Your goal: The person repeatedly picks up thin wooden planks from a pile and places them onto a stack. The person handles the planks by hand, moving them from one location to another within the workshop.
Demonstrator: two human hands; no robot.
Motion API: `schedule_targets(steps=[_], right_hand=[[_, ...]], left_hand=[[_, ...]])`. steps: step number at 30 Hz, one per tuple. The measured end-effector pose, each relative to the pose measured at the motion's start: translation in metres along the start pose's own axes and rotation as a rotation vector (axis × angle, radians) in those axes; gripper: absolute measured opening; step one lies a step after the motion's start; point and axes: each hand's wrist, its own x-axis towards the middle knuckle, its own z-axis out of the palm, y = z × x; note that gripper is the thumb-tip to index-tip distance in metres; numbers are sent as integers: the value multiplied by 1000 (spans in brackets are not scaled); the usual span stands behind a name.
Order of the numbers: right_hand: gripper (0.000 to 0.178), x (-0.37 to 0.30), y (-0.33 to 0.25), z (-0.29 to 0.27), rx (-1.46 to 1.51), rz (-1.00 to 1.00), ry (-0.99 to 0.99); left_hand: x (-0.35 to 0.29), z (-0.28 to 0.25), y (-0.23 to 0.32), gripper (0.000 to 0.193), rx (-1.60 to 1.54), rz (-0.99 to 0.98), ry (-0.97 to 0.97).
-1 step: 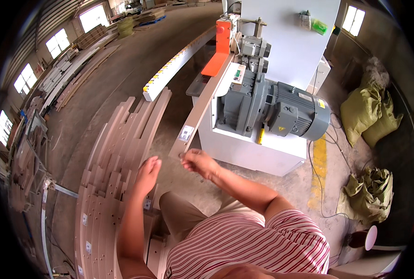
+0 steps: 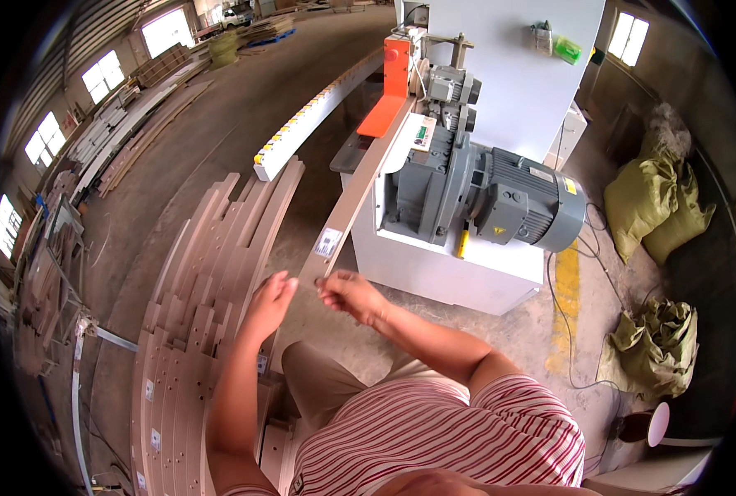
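A long brown board (image 2: 353, 204) slopes down toward me from under an orange guard (image 2: 384, 112) on a machine. A white printed label (image 2: 328, 242) sits near its close end. My right hand (image 2: 353, 296) is closed, its thumb and fingertips pinching the edge of that end. Just left of the board, my left hand (image 2: 272, 306) is raised with loosely bent fingers and nothing visible in it. Below and left of it lies a stack of similar brown boards (image 2: 211, 273), some with labels and rows of small holes.
A large grey motor (image 2: 521, 198) sits on the white machine base (image 2: 451, 277). Left of the board, a white rail with yellow rollers (image 2: 279, 159) runs back. Woven sacks (image 2: 653, 351) and black cables lie on the floor at right. Metal frame bars (image 2: 78, 388) stand at far left.
My left hand has shifted slightly up and right, closer to the board's end. The right hand has dropped a little and stays at the board's edge.
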Motion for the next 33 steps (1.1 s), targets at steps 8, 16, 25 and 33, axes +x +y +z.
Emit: schedule_targets(steps=[8,16,25,33], right_hand=[[18,-33,52,36,-64,144,-252],[30,-10,13,-8,-61,87,-548],[14,65,-63,-46,239,-144,5],[19,73,19,61,-24,-65,-196]], left_hand=[[31,27,38,81,330,-58,-83],[-42,12,30,77,196,2,-18],[-204,-69,-5,76,443,-360,-104],[-313,-105,-54,65,602,-579,177]])
